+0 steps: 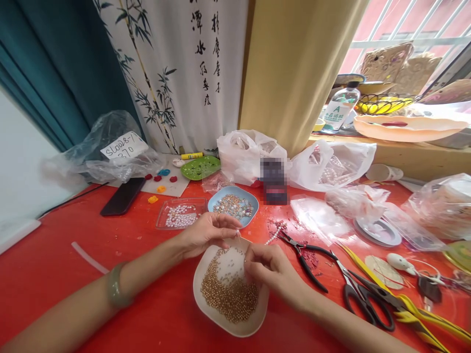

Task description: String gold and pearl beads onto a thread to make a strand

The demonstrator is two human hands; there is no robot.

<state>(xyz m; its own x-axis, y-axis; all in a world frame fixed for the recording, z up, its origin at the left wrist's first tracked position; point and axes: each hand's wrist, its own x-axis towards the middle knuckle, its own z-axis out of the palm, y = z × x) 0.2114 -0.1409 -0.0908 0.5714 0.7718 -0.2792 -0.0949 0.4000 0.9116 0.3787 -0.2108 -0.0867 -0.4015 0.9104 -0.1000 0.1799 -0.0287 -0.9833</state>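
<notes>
My left hand (pixel 208 234) hovers over the far rim of a white dish (pixel 206 306) full of small gold beads (pixel 228 291), its fingertips pinched on something tiny I cannot make out. My right hand (pixel 270 268) is closed in a pinch above the dish's right side, and a short strand of pearl beads (pixel 274 238) trails from its fingers. A pale green bangle (pixel 115 286) sits on my left wrist. Just beyond my hands stand a blue bowl of mixed beads (pixel 234 205) and a clear tray of pearls (pixel 180 214).
Pliers (pixel 305 255), black scissors (pixel 362 294) and yellow tweezers (pixel 415 309) lie on the red table to the right. White plastic bags (pixel 331 164), a green dish (pixel 200 167), a black phone (pixel 123 196) and clear bags crowd the back; a window ledge holds a bottle and bowls.
</notes>
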